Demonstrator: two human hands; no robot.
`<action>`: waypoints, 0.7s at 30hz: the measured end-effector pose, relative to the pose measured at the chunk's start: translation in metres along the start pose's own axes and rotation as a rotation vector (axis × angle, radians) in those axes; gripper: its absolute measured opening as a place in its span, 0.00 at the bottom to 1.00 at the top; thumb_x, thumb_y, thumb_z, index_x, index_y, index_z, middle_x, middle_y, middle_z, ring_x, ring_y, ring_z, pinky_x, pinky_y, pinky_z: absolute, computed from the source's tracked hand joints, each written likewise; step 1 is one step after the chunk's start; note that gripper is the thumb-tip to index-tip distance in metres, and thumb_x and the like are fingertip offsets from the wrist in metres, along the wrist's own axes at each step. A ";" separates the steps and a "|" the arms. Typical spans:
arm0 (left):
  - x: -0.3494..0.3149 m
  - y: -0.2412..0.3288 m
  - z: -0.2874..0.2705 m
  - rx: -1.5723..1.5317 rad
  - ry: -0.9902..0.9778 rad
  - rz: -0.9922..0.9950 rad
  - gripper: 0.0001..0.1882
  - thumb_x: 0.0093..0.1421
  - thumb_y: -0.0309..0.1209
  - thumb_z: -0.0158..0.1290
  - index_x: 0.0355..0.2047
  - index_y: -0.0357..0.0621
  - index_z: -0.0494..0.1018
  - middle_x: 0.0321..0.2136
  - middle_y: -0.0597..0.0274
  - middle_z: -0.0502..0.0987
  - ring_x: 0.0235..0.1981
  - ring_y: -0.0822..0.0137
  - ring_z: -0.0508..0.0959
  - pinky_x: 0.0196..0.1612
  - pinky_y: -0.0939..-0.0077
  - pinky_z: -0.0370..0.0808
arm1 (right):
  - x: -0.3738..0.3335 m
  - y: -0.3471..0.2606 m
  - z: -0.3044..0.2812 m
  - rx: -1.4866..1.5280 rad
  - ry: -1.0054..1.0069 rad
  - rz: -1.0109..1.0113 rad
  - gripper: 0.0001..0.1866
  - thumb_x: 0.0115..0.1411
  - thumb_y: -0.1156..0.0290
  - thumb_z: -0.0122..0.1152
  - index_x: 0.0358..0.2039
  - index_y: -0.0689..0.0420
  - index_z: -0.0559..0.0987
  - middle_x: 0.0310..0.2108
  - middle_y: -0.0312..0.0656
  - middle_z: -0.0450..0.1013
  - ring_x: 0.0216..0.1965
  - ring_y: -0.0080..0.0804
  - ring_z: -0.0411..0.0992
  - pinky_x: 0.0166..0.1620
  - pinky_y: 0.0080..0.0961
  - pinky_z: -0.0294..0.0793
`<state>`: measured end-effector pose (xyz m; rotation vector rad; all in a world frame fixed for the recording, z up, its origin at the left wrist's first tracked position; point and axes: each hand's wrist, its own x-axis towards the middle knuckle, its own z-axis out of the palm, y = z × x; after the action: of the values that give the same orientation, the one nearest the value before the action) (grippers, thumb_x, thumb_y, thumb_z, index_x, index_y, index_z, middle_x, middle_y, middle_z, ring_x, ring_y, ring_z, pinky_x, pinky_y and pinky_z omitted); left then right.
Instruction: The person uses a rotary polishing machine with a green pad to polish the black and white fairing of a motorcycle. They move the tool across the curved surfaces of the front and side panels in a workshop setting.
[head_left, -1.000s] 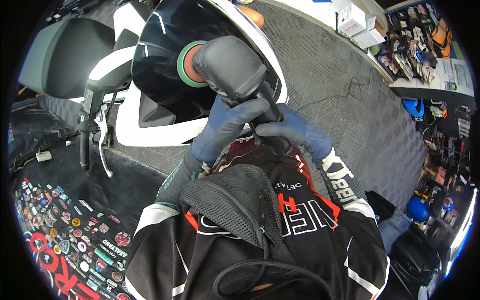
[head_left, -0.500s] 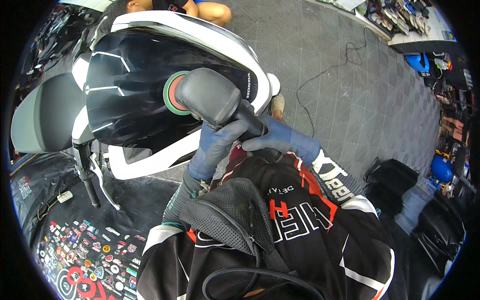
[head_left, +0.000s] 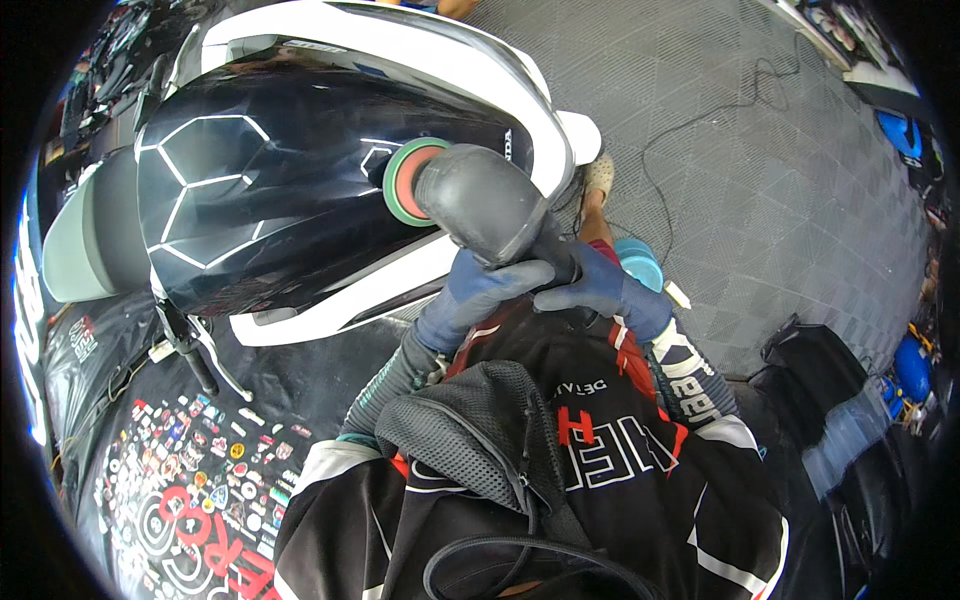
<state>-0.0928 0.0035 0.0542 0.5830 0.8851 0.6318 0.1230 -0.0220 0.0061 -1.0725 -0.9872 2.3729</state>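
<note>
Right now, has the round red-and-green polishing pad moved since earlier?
Yes; the pad has shifted rightward, closer to the white lettering on the glossy black panel.

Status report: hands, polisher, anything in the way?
Left hand and right hand gripping polisher. Pad at glossy black panel, contact unclear. No obstruction visible between them; dark cable on floor, apart from panel.

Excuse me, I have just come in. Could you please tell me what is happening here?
A person's gloved left hand and right hand both hold a black polisher. Its red and green pad is at the glossy black panel of a white and black scooter. I cannot tell whether the pad is spinning. A light blue bucket is on the floor, beyond the right hand.
</note>
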 end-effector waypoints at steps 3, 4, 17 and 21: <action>0.007 -0.002 -0.004 0.164 -0.013 -0.057 0.34 0.59 0.22 0.66 0.66 0.35 0.69 0.58 0.52 0.78 0.59 0.61 0.78 0.65 0.63 0.74 | -0.004 0.002 -0.006 0.073 -0.010 -0.014 0.38 0.56 0.66 0.80 0.65 0.63 0.74 0.51 0.38 0.79 0.49 0.25 0.75 0.54 0.26 0.76; 0.009 -0.002 -0.005 0.246 -0.018 -0.067 0.34 0.59 0.21 0.66 0.66 0.35 0.69 0.58 0.53 0.78 0.59 0.62 0.78 0.64 0.64 0.75 | -0.006 0.003 -0.007 0.106 -0.003 -0.028 0.38 0.56 0.66 0.80 0.65 0.63 0.74 0.51 0.38 0.79 0.50 0.25 0.75 0.55 0.26 0.76; 0.049 -0.015 0.015 0.310 -0.090 -0.351 0.27 0.62 0.25 0.68 0.61 0.37 0.74 0.52 0.56 0.83 0.52 0.66 0.82 0.56 0.71 0.81 | -0.012 0.080 -0.028 0.483 -0.007 -0.103 0.36 0.61 0.72 0.73 0.68 0.66 0.70 0.62 0.47 0.75 0.59 0.34 0.74 0.64 0.33 0.72; 0.069 -0.029 0.025 0.323 -0.139 -0.210 0.25 0.62 0.27 0.68 0.58 0.36 0.75 0.48 0.56 0.83 0.50 0.66 0.83 0.55 0.72 0.81 | -0.009 0.096 -0.022 0.436 0.142 -0.261 0.38 0.56 0.57 0.72 0.63 0.64 0.74 0.51 0.48 0.80 0.46 0.36 0.82 0.52 0.33 0.82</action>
<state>-0.0314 0.0277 0.0111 0.8010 0.9094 0.2551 0.1424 -0.0840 -0.0682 -0.8699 -0.4909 2.1273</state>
